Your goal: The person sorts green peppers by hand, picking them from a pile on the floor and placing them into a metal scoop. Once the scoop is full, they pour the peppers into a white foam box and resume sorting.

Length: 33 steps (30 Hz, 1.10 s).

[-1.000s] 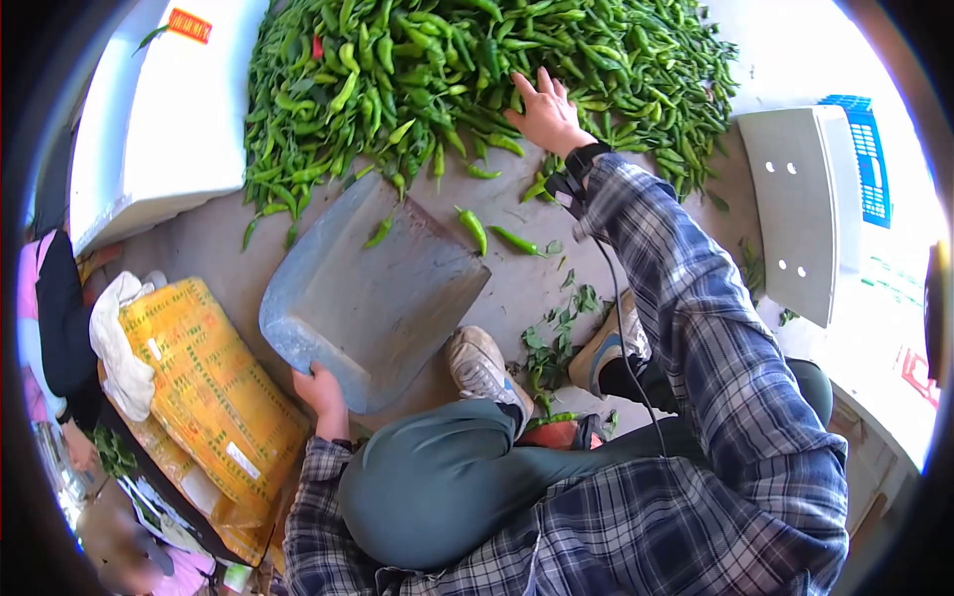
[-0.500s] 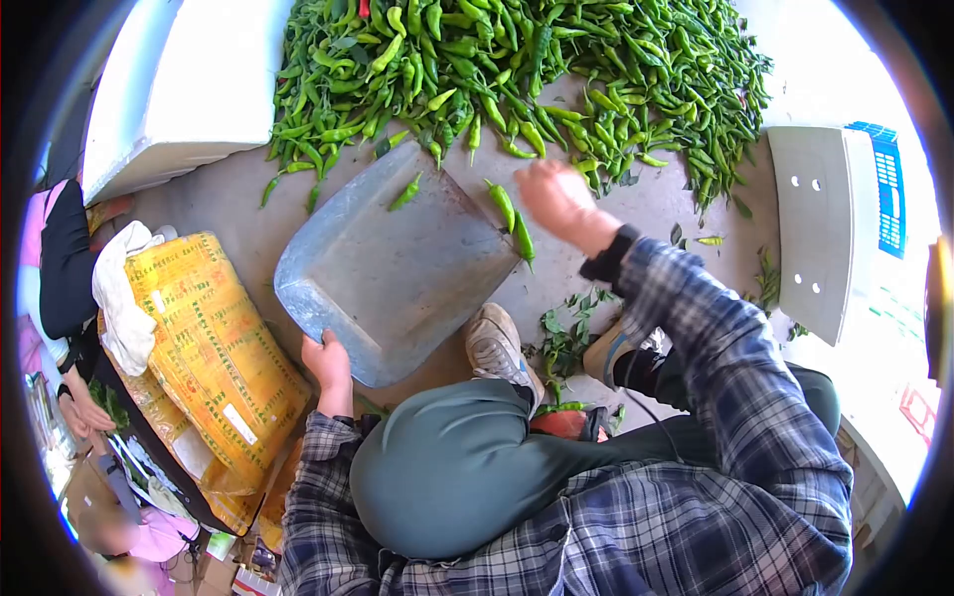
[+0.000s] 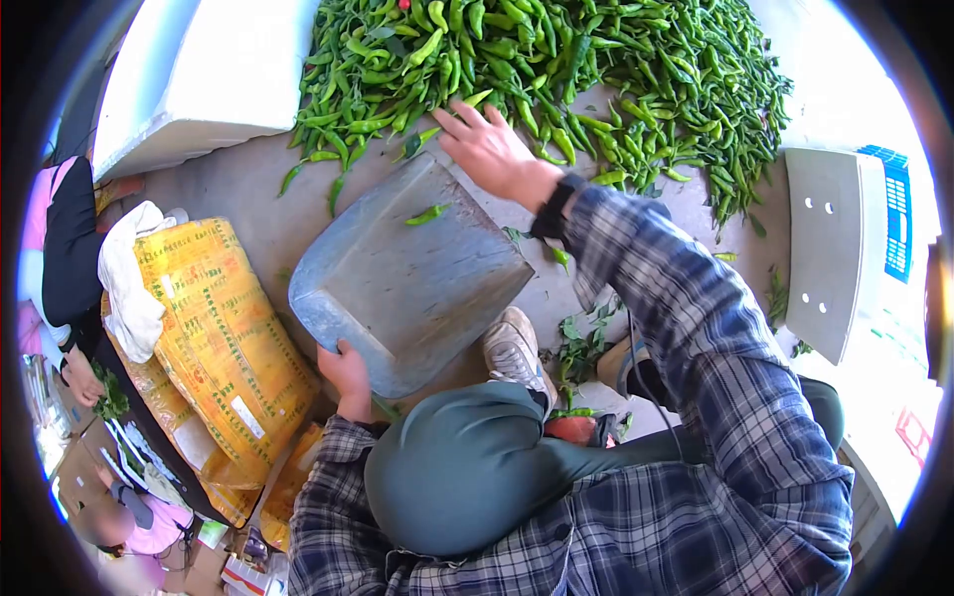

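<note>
left hand [image 3: 348,377] clenched on near rim of scoop [image 3: 407,288] | right hand [image 3: 492,151] splayed loose at far lip, touching pepper pile [image 3: 596,60] | single pepper [image 3: 427,214] inside scoop | bare floor [image 3: 238,199] left, up to white box [image 3: 199,70]

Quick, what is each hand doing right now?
Left hand: closed on the near edge of the metal scoop.
Right hand: open, fingers spread at the green peppers, gripping nothing visible.

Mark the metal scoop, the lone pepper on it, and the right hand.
metal scoop [image 3: 397,298]: head view, middle of pan.
lone pepper [image 3: 427,214]: head view, middle of pod.
right hand [image 3: 494,151]: head view, back of hand.
</note>
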Each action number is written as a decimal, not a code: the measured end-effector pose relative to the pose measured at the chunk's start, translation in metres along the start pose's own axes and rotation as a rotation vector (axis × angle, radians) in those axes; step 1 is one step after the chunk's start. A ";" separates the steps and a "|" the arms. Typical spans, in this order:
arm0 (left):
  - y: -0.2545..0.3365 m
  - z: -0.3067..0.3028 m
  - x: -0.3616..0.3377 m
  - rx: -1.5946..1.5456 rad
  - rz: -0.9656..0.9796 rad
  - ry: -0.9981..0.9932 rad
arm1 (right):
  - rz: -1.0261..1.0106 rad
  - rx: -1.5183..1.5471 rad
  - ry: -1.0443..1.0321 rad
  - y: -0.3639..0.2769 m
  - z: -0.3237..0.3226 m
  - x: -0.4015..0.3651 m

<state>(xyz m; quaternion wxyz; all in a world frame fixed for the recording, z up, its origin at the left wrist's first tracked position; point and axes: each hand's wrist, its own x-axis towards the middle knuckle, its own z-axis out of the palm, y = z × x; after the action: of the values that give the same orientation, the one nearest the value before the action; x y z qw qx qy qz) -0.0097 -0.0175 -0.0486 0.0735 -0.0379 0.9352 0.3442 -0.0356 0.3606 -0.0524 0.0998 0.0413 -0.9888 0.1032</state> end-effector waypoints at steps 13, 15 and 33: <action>0.007 -0.002 -0.001 -0.002 -0.009 -0.017 | 0.021 -0.193 -0.345 0.093 -0.005 -0.072; 0.007 -0.002 0.000 0.022 -0.009 -0.014 | 0.105 -0.191 -0.365 0.099 -0.022 -0.099; -0.001 0.001 0.002 0.096 0.024 0.019 | 0.685 0.223 -0.508 -0.016 -0.009 -0.165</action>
<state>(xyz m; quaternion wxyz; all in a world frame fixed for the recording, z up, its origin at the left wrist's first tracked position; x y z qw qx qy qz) -0.0118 -0.0176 -0.0497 0.0622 -0.0263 0.9517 0.2996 0.1289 0.3570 -0.0749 -0.1913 -0.2545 -0.9214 0.2230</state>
